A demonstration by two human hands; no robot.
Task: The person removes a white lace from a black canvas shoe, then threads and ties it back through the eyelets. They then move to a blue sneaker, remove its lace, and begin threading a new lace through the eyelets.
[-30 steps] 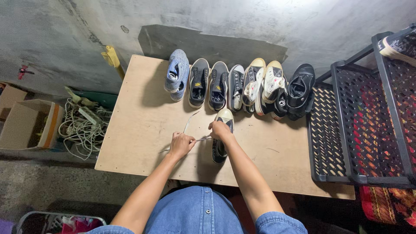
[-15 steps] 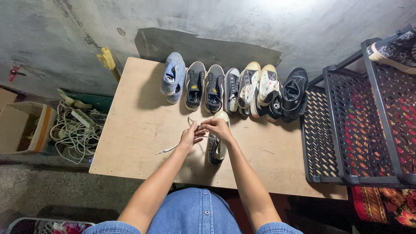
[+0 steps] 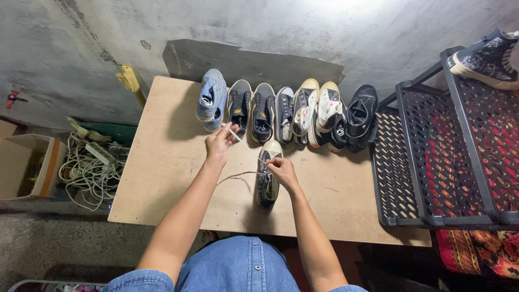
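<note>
Seen from above, a person in blue denim (image 3: 238, 267) sits at a flat, pale plywood bench (image 3: 162, 178) with squared edges. Two bare forearms reach forward over it.

Near the front of the bench lies one dark canvas sneaker (image 3: 268, 176) with a cream rubber toe cap, toe pointing away from the person. The right hand (image 3: 282, 170) rests on its upper, fingers curled and pinched closed at the lacing. The left hand (image 3: 219, 145) is raised to the left of the shoe, fingers closed around a thin white shoelace (image 3: 244, 145), which runs taut and diagonal from that hand down to the shoe. A second slack length of lace curves across the wood just left of the shoe.

Farther back, seven more shoes (image 3: 286, 111) stand in a tight row against the rough grey concrete wall (image 3: 259, 27): one light blue, several dark with pale soles, two cream-toed, one all black at the right end.

To the right stands a black plastic rack (image 3: 411, 162) of perforated lattice shelves, with one dark printed high-top sneaker (image 3: 486, 54) on its top corner. To the left, on the floor, lie a tangle of pale cables (image 3: 89, 167) and an open cardboard box (image 3: 27, 165).
</note>
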